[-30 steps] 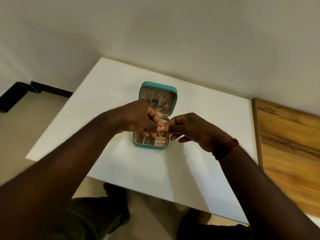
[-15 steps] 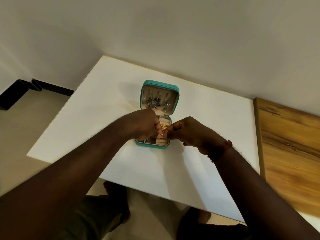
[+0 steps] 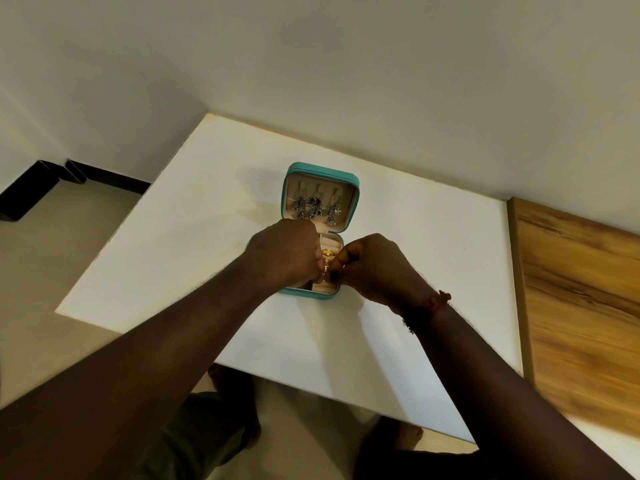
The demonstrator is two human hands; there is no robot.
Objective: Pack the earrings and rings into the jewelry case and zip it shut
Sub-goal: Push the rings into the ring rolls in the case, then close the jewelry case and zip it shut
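A teal jewelry case lies open on the white table, its lid tilted up at the far side. Several silver drop earrings hang on the beige lid lining. Both hands are over the lower tray, fingers curled. My left hand and my right hand pinch a gold ring between them, just above the ring rolls. Another gold ring sits in the tray behind it. Most of the tray is hidden by my hands.
A wooden surface adjoins the table on the right. A pale wall rises right behind the table. The floor shows at the left with a dark skirting. My legs and feet show below the table's near edge.
Both hands have moved away from me and down, carrying the gold ring from above the tray's near edge to just over the ring rolls. The lid's earrings are now uncovered.
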